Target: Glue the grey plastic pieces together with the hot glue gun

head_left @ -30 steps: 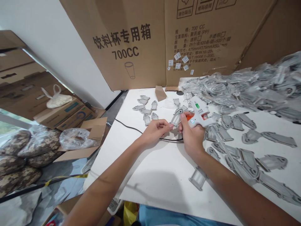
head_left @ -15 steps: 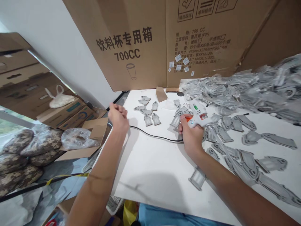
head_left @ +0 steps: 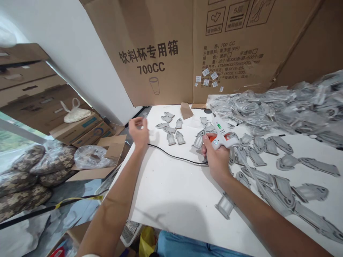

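My right hand (head_left: 217,157) grips a white hot glue gun (head_left: 224,137) with an orange trigger. Its clear glue stick (head_left: 248,160) trails out behind, and its black cord (head_left: 174,157) runs left across the table to beneath my left forearm. At the table's left edge my left hand (head_left: 139,132) is raised with its fingers curled towards the thumb; whatever lies between them is too small to make out. Right of that hand sit several grey, flat, pointed pieces (head_left: 170,138). Another grey piece (head_left: 198,140) lies just left of the glue gun.
A tall cardboard box (head_left: 160,85) closes off the table's (head_left: 171,189) back. Many plastic-wrapped grey parts (head_left: 268,103) are heaped at the back right, with loose ones in front. Left of the table, bagged camouflage bundles (head_left: 24,175) and an open carton (head_left: 91,173) stand on the floor.
The view has shifted a little, moving the scene right and down. My left hand has turned and its curled fingers show more clearly. The glue gun stays in my right hand, nearly in place.
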A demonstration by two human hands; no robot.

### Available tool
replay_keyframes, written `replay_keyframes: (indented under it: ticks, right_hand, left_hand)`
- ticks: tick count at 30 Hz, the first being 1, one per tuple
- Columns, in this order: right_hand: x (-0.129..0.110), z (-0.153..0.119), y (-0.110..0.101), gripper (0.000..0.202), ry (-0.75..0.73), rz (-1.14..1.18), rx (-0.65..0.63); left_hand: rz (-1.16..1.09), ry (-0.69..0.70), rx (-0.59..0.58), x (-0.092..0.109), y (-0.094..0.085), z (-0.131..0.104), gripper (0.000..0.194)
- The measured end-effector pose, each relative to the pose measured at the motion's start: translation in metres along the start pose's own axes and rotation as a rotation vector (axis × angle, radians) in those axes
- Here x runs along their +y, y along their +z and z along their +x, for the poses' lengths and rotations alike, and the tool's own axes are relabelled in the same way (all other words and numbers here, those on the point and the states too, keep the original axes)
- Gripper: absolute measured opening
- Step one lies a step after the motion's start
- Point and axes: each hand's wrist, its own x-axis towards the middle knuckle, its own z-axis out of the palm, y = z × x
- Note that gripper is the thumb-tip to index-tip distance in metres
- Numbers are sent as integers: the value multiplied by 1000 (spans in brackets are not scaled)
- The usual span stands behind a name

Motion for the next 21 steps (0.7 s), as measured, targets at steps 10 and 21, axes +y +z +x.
replay_keyframes:
  ticks: [10, 21]
  right_hand:
    - [-2, -3, 0, 48, 28, -22, -6]
    - [-1, -3, 0, 45, 20, 2, -3]
  left_hand:
    - [443, 501, -851, 13, 17, -39, 11]
    - [684, 514, -1023, 0, 9, -28, 11]
